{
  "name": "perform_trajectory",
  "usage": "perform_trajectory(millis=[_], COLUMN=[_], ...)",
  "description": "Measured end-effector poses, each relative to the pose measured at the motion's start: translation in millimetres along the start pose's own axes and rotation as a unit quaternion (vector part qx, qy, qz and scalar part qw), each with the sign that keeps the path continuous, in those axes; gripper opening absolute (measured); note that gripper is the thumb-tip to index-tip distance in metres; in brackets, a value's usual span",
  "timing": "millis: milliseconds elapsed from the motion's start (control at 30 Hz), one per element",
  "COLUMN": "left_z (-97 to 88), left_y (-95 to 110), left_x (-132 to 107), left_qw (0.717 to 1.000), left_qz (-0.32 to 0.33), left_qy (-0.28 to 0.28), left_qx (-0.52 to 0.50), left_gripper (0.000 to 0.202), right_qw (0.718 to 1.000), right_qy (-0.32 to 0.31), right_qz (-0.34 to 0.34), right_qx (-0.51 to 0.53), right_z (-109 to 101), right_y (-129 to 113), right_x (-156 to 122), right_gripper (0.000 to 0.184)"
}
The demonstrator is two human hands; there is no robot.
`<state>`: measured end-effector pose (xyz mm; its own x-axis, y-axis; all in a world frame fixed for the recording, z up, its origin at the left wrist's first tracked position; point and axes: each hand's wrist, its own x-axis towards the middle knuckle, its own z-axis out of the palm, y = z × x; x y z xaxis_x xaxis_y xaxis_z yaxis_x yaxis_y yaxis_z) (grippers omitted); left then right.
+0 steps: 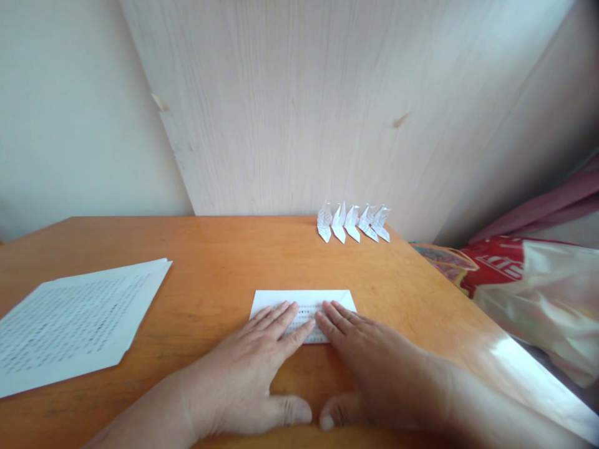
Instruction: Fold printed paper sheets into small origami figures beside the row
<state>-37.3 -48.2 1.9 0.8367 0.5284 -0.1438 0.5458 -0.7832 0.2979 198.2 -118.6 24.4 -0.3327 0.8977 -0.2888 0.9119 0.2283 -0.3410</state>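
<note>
A folded sheet of printed paper lies flat on the wooden table in front of me, its long side running left to right. My left hand rests on its left part, palm down with the fingers stretched out. On the right part lies my right hand, also flat, fingers extended toward the middle. Both thumbs point inward over the tabletop below the paper, close together but apart. Lines of print show between the two hands; the fingers hide the rest of the sheet's lower half.
Several folded paper birds stand in a row at the table's back right corner. A stack of printed sheets lies at the left. Behind the table rises a pale wooden panel. Red and whitish bags sit beyond the right edge.
</note>
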Motion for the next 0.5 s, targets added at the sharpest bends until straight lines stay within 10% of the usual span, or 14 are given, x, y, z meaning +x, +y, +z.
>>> perform_trajectory(millis=[500], left_z=[-5.0], left_y=[-0.3], left_x=[2.9], left_qw=[0.998], left_qz=[0.008], left_qy=[-0.055], left_qx=[-0.016], left_gripper=[0.113], right_qw=[0.999], right_qy=[0.030], right_qz=[-0.014], right_qx=[0.004], right_z=[23.4], right_y=[18.2], right_x=[-6.1], right_gripper=[0.128])
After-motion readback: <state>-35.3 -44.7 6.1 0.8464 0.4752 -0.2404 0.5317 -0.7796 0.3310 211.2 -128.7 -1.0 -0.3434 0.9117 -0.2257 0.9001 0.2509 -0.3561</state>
